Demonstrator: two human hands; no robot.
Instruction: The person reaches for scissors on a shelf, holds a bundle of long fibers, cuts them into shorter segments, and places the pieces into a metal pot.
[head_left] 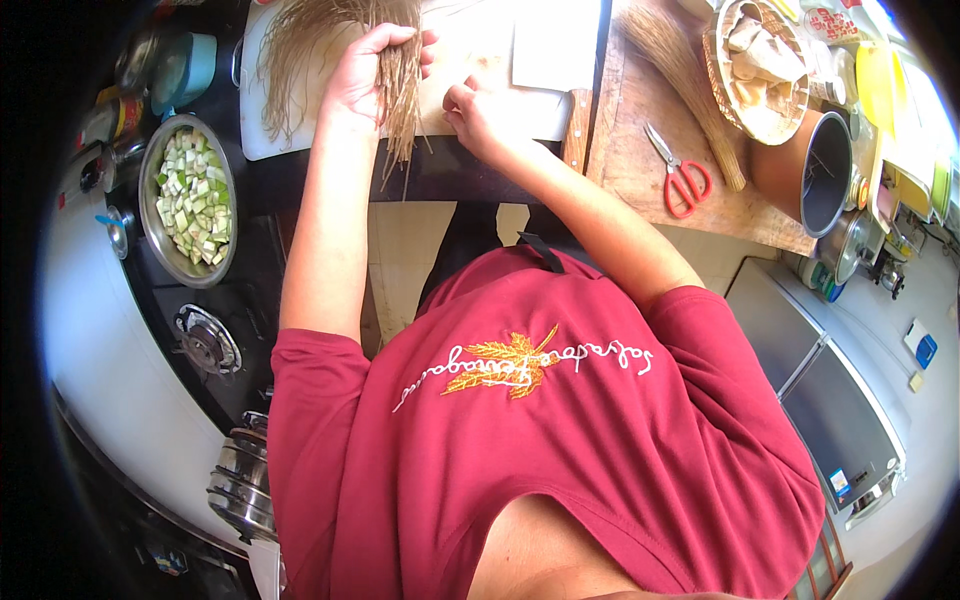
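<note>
My left hand (362, 80) is wrapped round a bundle of thin, dry brown strands (400, 85), whose loose ends hang below the fingers past the counter's near edge. More of the strands fan out to the left over a white cutting board (262, 140). A short gap to the right, my right hand (480, 118) is closed with its fingers curled together; whatever they may pinch is too small to make out. Beyond it lies a cleaver (577, 130), wooden handle toward me, its wide blade bright with glare.
Red-handled scissors (686, 188) and a long straw-like bundle (690, 85) lie on a wooden table (635, 150) at right. A basket (715, 70) of pale pieces and a brown pot (785, 175) stand beyond. Left, a metal bowl (150, 230) of green-white cubes sits near a stove burner (208, 340).
</note>
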